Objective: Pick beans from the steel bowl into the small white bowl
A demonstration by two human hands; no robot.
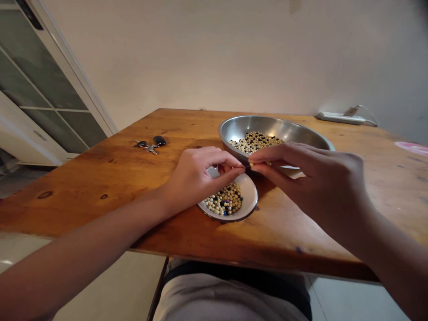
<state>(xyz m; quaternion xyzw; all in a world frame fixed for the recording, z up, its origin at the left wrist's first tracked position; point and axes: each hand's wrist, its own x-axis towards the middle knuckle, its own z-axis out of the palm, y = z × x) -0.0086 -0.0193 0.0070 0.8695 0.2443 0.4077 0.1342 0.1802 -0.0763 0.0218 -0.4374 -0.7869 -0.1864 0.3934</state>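
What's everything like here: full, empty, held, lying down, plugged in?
White enamel bowl, partly filled with beads
Metal bowl, partly filled with beads
Left hand, pinching a thin strand
Right hand, pinching a pale bead
Keys, lying on the table
Power strip, plug apparently inserted

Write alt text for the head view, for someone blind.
A person's left hand and right hand nearly meet by a white bowl of cream and black beads, a thin strand between them and pale beads pinched in the right. Behind stands a larger metal bowl of similar beads; keys lie to the left on the wooden table.
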